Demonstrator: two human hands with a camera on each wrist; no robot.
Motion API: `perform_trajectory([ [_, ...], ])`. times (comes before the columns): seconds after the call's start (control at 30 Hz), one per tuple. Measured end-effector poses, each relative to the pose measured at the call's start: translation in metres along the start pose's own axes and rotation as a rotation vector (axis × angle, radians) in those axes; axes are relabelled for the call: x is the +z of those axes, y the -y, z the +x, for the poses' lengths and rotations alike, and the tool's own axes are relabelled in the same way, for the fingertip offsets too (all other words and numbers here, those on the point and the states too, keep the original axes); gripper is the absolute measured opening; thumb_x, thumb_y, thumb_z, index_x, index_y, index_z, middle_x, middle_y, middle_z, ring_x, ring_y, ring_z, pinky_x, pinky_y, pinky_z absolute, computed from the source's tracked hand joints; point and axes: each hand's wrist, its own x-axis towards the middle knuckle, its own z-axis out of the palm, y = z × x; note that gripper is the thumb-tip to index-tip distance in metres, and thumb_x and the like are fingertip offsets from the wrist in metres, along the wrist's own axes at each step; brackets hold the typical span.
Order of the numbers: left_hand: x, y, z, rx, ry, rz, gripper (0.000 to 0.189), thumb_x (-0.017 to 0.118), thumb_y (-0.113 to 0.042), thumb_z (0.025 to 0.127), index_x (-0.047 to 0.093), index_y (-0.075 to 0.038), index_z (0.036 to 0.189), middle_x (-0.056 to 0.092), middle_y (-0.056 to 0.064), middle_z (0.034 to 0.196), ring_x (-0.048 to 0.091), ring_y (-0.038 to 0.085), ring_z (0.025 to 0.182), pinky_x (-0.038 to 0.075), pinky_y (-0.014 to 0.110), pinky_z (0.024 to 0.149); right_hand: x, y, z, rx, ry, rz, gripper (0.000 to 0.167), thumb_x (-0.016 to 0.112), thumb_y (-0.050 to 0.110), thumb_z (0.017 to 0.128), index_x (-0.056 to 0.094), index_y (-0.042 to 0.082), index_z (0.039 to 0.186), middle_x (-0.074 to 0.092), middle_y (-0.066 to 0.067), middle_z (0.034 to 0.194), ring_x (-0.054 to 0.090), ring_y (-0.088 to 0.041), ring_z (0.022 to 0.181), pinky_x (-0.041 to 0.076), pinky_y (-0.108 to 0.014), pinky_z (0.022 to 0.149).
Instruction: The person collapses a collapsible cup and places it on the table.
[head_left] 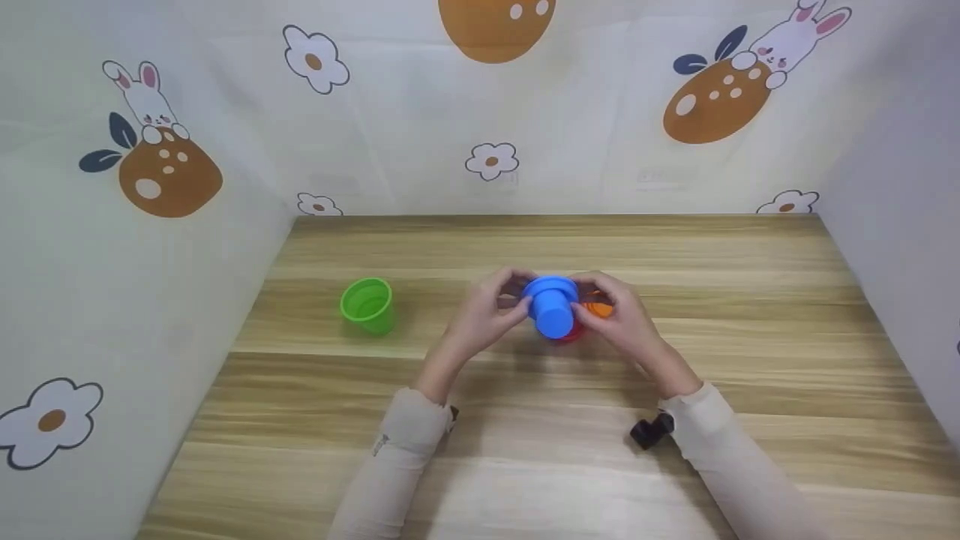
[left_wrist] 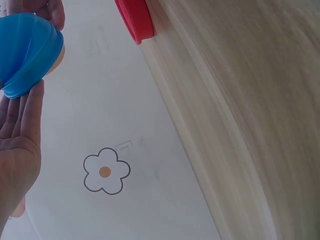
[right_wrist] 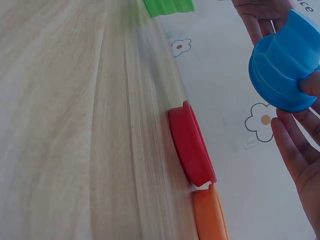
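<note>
Both hands hold one blue stepped plastic piece above the table, its narrow round end tipped toward the head camera and a wide rim behind it. My left hand grips its left side between thumb and fingers. On the opposite side, my right hand pinches the rim, the thumb lying on the piece in the right wrist view. Swirling ridges show on the blue surface in the left wrist view. Beneath and partly hidden is a low red round piece. Close by it lies a low orange round piece, largely covered by the right hand in the head view.
A green cup stands upright with its mouth up on the left of the wooden table. Patterned cloth walls enclose the table at the back and both sides. Black wrist cameras are strapped to the sleeves.
</note>
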Motion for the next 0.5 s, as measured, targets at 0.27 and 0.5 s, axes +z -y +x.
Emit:
perform_trajectory([
  [0.27,0.003,0.0017,0.0,-0.004,0.015,-0.033,0.028,0.063,-0.001,0.093,0.058,0.002,0.121,0.067,0.019,0.118,0.068,0.028,0.105,0.06,0.027,0.088,0.0019,-0.0004,0.001,-0.08,-0.052,-0.038,0.032,0.072,-0.004,0.086,0.066,-0.004,0.118,0.072,-0.016,0.111,0.066,-0.009,0.097,0.055,-0.015,0.088],
  [0.5,0.0045,0.0019,0.0003,-0.016,0.038,-0.04,0.029,0.063,0.0,0.093,0.056,0.003,0.121,0.065,0.02,0.118,0.067,0.028,0.105,0.06,0.026,0.088,0.0031,0.0004,0.0015,-0.096,-0.074,-0.07,0.032,0.073,-0.001,0.087,0.067,-0.002,0.118,0.073,-0.012,0.113,0.069,-0.016,0.097,0.054,-0.014,0.088],
])
